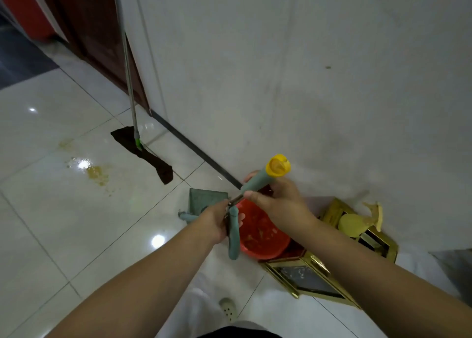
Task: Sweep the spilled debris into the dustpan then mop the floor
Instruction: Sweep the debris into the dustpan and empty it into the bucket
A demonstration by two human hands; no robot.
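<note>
Head view: both arms reach forward over a white tiled floor [63, 222] beside a white wall [306, 69]; the hands meet above a red bin [263, 238].
Right hand: the right hand [278, 205] is closed around a teal handle with a yellow cap [278, 165]; this looks like the broom handle, though the brush end is out of sight.
Left hand: the left hand [217, 222] is wrapped around a second teal grip [233, 233] that hangs down beside the bin; a thin metal link joins it toward the other handle.
Dustpan: the grey-green dustpan [207, 200] sits just beyond the left hand, tilted up near the bin.
Step in hand: judging from orange scraps lying in the bin, the sweep-up seems done and the tools are being put away or emptied — the mopping is not begun.
Spill: a yellowish wet stain [97, 174] lies on the tiles to the left, well apart from the hands.
Mop: the mop [143, 154] leans on the wall, its dark cloth flat on the floor near the stain.
Next move: it calls for freeing both hands, then taking the mop pole and working the cloth over the stain.
Hard to tell: how the two teal parts connect is hidden by the fingers; the gold-framed objects [306, 276] at right are unclear — the mop pole's top is cut off.
</note>
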